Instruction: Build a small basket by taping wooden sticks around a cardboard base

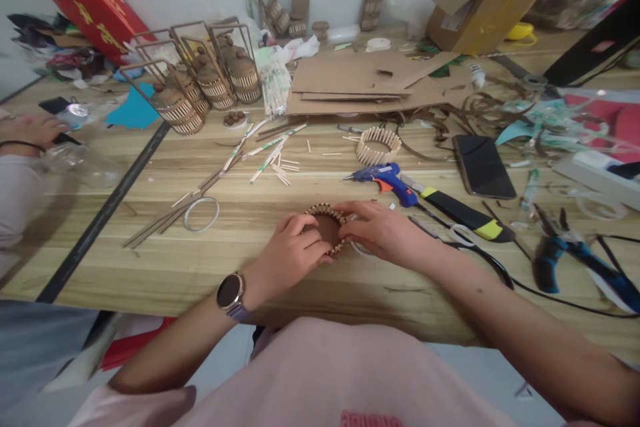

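A small round cardboard basket (327,223) ringed with short upright sticks rests on the wooden table (210,260) close to the near edge. My left hand (290,255), with a watch on its wrist, grips the basket's left side with curled fingers. My right hand (383,232) pinches the right rim, fingertips pressed on the sticks. A second stick ring (379,145) lies farther back. The blue glue gun (385,180) lies just behind my right hand, and loose sticks (273,160) are scattered to the left of it.
A utility knife (463,212), scissors (463,235), blue pliers (555,257) and a phone (483,165) lie to the right. Finished caged baskets (200,90) and cardboard sheets (365,83) are at the back. A tape ring (201,214) lies left. Another person's hand (30,130) rests at far left.
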Action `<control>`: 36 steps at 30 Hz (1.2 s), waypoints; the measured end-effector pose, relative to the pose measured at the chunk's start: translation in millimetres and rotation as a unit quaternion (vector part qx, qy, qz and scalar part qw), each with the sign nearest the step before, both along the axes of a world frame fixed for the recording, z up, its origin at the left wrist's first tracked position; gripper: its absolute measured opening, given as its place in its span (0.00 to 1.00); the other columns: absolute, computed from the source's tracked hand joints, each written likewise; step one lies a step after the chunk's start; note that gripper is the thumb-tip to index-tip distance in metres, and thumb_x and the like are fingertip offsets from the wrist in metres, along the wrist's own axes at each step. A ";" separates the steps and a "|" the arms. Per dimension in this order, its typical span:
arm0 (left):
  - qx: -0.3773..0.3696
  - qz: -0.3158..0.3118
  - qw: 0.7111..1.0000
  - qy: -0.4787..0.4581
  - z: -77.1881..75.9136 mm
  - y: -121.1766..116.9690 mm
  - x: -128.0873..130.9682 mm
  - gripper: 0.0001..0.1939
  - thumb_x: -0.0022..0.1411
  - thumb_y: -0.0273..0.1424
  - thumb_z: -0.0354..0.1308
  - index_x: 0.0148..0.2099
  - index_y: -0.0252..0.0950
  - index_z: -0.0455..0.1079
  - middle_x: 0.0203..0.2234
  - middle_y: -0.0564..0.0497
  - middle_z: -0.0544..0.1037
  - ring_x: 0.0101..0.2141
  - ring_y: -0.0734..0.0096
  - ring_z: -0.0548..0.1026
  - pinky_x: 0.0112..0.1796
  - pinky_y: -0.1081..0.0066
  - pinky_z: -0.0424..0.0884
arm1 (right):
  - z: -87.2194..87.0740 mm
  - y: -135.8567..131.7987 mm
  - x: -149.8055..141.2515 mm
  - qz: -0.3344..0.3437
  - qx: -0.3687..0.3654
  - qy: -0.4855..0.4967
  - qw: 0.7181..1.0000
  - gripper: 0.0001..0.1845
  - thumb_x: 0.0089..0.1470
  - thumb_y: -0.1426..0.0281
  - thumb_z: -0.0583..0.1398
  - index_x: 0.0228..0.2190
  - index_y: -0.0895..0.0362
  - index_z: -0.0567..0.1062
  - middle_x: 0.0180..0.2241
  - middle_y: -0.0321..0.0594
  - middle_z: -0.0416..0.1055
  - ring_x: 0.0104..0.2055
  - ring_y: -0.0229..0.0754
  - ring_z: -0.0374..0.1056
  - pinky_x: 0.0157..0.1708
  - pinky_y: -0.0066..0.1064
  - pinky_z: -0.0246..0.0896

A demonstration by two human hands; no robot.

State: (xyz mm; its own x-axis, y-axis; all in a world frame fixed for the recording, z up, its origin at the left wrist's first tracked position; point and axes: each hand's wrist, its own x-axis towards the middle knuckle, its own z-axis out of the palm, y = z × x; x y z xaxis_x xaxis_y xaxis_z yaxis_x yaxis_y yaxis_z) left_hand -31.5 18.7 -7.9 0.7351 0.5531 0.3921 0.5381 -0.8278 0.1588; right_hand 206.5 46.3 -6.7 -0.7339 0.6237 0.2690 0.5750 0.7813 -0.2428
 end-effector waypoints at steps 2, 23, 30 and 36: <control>0.023 -0.007 1.000 -0.001 -1.5 0.9 -1.4 0.13 0.70 0.37 0.53 0.41 0.36 0.75 0.34 0.48 0.80 0.47 0.58 0.68 0.49 0.57 0.63 | 2.5 -1.3 0.6 0.004 -0.002 0.001 1.000 0.12 0.60 0.75 0.56 0.35 0.52 0.79 0.54 0.46 0.72 0.52 0.49 0.71 0.46 0.42 0.68; -0.020 -0.002 1.000 0.019 -11.4 15.2 7.4 0.08 0.68 0.31 0.57 0.36 0.36 0.73 0.31 0.50 0.76 0.41 0.62 0.68 0.45 0.61 0.56 | -6.5 -57.4 -14.8 -0.186 -0.071 0.131 0.971 0.06 0.60 0.72 0.57 0.31 0.55 0.74 0.31 0.41 0.75 0.35 0.45 0.70 0.37 0.37 0.59; -0.047 0.011 0.998 0.027 -16.9 14.8 7.9 0.10 0.70 0.31 0.53 0.36 0.37 0.72 0.30 0.52 0.74 0.36 0.65 0.67 0.42 0.62 0.55 | 1.3 -69.8 -25.6 -0.098 -0.078 0.124 0.984 0.07 0.60 0.74 0.56 0.31 0.55 0.72 0.31 0.37 0.75 0.35 0.42 0.69 0.42 0.38 0.56; -0.027 0.004 1.000 0.012 -17.4 15.2 8.3 0.09 0.71 0.31 0.51 0.41 0.37 0.72 0.30 0.52 0.74 0.36 0.65 0.66 0.43 0.63 0.54 | 3.3 -60.7 -17.0 -0.138 -0.063 0.114 0.982 0.06 0.59 0.74 0.57 0.31 0.54 0.72 0.30 0.37 0.75 0.35 0.43 0.69 0.41 0.37 0.55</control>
